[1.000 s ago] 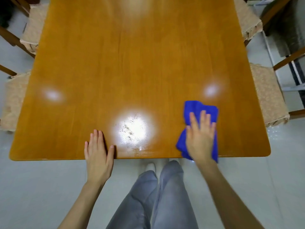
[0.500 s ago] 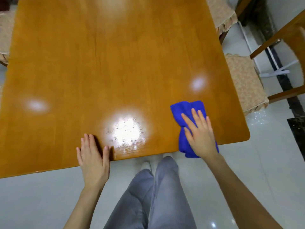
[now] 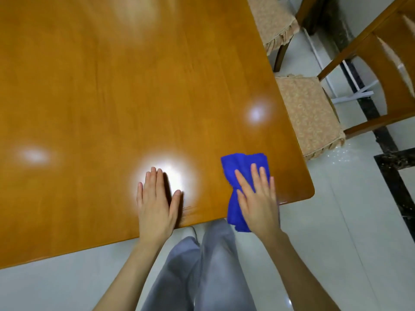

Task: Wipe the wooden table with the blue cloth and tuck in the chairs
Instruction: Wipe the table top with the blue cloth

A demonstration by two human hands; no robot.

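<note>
The glossy wooden table [image 3: 112, 97] fills most of the view. A blue cloth [image 3: 241, 169] lies bunched near the table's near right corner, its lower end hanging over the front edge. My right hand [image 3: 258, 198] presses flat on the cloth with straight fingers. My left hand [image 3: 156, 203] rests flat on the tabletop by the front edge, fingers straight, on a bright light reflection. A wooden chair with a beige cushion [image 3: 307, 113] stands at the table's right side, partly out from under it. A second cushioned chair [image 3: 271, 21] stands farther back on the right.
My grey trouser legs [image 3: 202, 270] are below the table's front edge. White tiled floor [image 3: 348, 232] with dark stone strips [image 3: 399, 194] lies to the right. The near chair's wooden back [image 3: 386, 50] rises at the far right.
The view has swung right and closer to the table's near right corner. My left hand has slid farther onto the tabletop. My right hand stays flat on the cloth, now nearer that corner.
</note>
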